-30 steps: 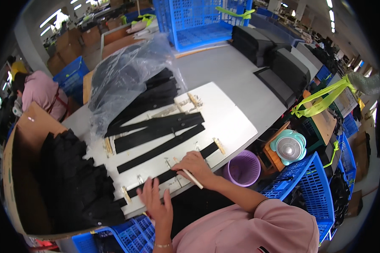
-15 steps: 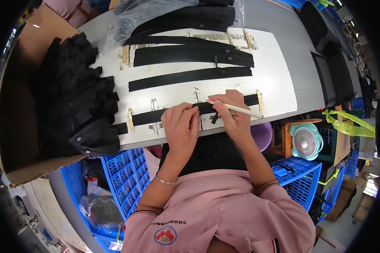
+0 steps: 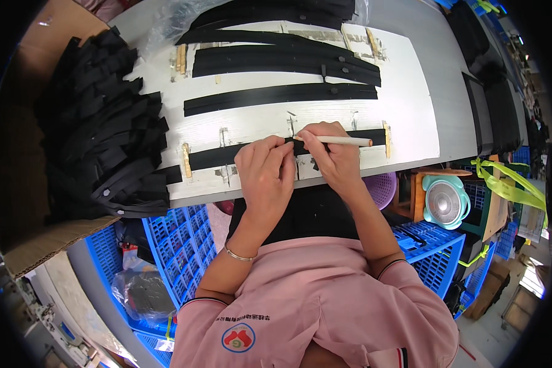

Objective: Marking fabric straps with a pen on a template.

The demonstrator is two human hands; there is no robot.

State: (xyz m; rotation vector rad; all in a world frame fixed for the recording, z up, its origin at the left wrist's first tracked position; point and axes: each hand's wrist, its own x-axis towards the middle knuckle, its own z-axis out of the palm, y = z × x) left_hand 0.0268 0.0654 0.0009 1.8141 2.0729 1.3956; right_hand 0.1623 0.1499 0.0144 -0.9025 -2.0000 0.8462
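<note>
A black zipper strip [image 3: 214, 157] lies along the near edge of a white board [image 3: 408, 116], running between two small tan end stops. My left hand [image 3: 265, 170] rests on its middle, fingers drawn together and thumb close to the index finger, pressing the strip. Just to the right, my right hand [image 3: 332, 156] grips a white pencil [image 3: 349, 141], held nearly level with its point at the strip beside my left fingertips. Part of the strip is hidden under both hands. Beyond it, more black zipper strips [image 3: 270, 100] lie across the board, some with dark pulls.
A cardboard box [image 3: 61, 248] at the left holds a heap of black strips [image 3: 104, 135]. Clear plastic [image 3: 172, 30] lies at the far side. Blue crates [image 3: 181, 257], a purple basket [image 3: 381, 189] and a teal fan [image 3: 444, 202] stand below the table edge.
The pencil has swung from a slant to nearly level, and its point has moved left onto the strip by my left fingertips. My left hand stays on the strip; the whole view has shifted slightly.
</note>
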